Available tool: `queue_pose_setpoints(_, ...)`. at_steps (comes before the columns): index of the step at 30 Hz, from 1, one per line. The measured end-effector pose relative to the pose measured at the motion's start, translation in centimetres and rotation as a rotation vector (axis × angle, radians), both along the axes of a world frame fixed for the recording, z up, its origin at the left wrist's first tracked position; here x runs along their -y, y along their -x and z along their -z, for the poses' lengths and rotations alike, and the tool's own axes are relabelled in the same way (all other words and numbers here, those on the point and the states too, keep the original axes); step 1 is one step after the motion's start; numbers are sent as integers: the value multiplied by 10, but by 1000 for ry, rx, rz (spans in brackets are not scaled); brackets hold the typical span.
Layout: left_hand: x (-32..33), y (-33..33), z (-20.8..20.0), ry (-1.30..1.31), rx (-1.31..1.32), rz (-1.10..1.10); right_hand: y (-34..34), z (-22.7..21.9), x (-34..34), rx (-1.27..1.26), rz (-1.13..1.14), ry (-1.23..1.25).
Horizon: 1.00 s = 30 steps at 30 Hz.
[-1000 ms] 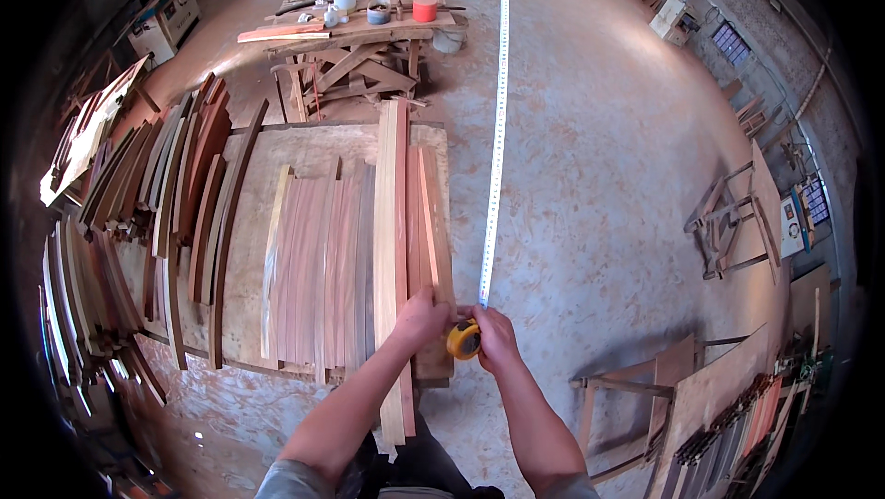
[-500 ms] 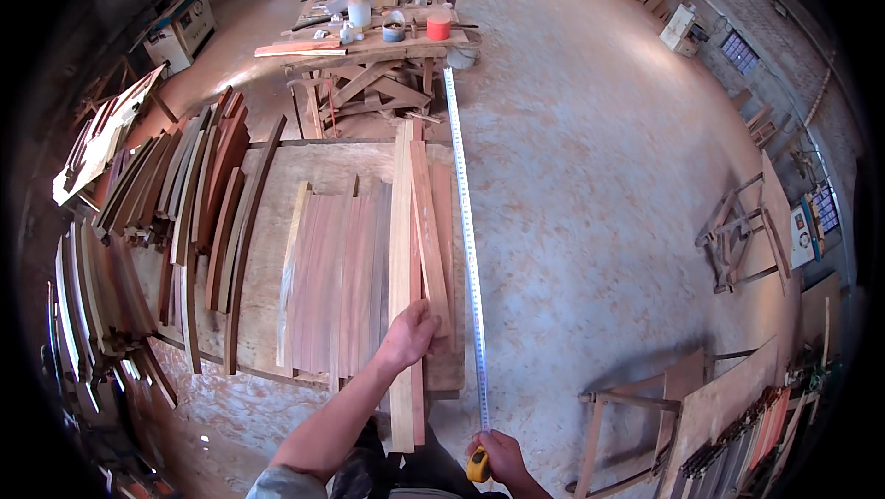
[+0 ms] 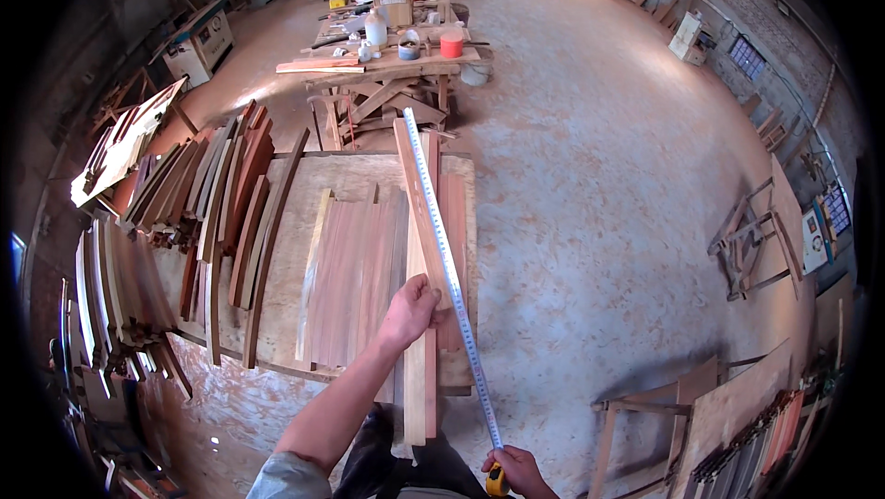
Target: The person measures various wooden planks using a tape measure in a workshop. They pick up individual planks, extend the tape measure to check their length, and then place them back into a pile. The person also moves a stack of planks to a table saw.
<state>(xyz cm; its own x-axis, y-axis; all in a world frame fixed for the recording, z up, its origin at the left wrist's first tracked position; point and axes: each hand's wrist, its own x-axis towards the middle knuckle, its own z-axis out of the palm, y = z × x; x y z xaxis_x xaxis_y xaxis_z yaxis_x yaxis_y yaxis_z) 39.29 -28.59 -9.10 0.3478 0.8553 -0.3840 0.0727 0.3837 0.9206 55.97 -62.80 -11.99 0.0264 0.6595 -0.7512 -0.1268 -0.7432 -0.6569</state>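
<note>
"Where's the yellow tape measure (image 3: 497, 481)?"
"Clamped in the right hand (image 3: 520, 469), its blade (image 3: 477, 372) stretched up alongside a slanted wooden strip (image 3: 425, 222) over the tabletop (image 3: 288, 268)."
"And the left hand (image 3: 410, 310)?"
"Closed on that strip. Beyond: dust-streaked floor (image 3: 627, 185), cluttered bench (image 3: 396, 66), brick wall (image 3: 784, 29)."

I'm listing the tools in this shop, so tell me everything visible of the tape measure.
The tape measure has a yellow-and-black case, partly hidden by the right-hand grip. Its long, narrow white blade, finely marked, perhaps metal, extends forward and leftward, overlapping a slanted wooden strip in view; contact between them is unclear.
</note>
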Motion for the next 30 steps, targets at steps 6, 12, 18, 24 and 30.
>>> queue_pose_setpoints(6,-5,14,-12,-5,-32,-62,12,1,3,76,-65,57)
queue_pose_setpoints(12,-6,31,-5,18,62,-50,25,3,3,106,-36,-28)
queue_pose_setpoints(18,-14,50,3,42,53,-52,38,1,-6,84,-14,-11)
queue_pose_setpoints(24,-20,71,0,85,105,-103,53,3,-17,115,-27,38)
queue_pose_setpoints(30,-25,127,9,15,-157,-158,66,-1,-21,97,122,-7)
